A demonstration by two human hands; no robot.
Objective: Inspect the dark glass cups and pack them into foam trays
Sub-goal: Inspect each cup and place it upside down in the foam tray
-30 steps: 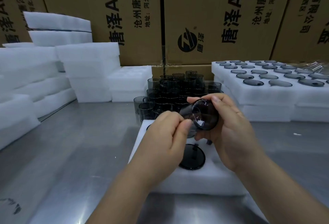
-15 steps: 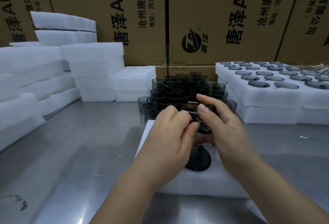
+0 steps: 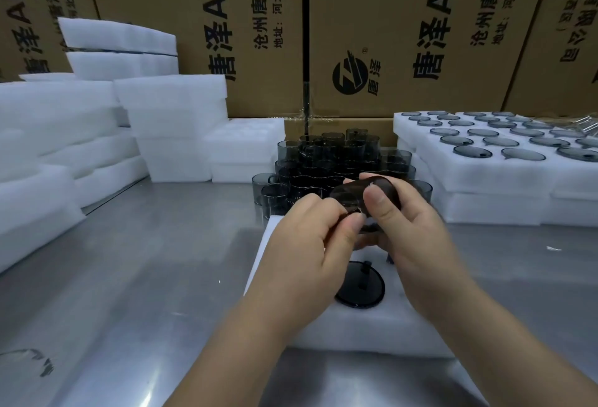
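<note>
A dark glass cup (image 3: 348, 195) lies on its side between both hands, above a white foam tray (image 3: 382, 325). My left hand (image 3: 310, 244) pinches its near rim with thumb and fingers. My right hand (image 3: 407, 228) wraps the cup's far side, thumb on top. One dark cup (image 3: 360, 283) sits bottom-up in a tray hole just below the hands. A cluster of loose dark cups (image 3: 326, 160) stands stacked behind the tray.
Filled foam trays (image 3: 485, 173) stacked at the right hold several cups. Empty foam trays (image 3: 174, 121) are piled at the left and back. Cardboard boxes (image 3: 404, 34) wall off the back. The steel table (image 3: 129, 277) lies bare at the left.
The cup has been turned in my hands, from its open mouth facing me to lying more side-on. Both hands have stayed over the tray.
</note>
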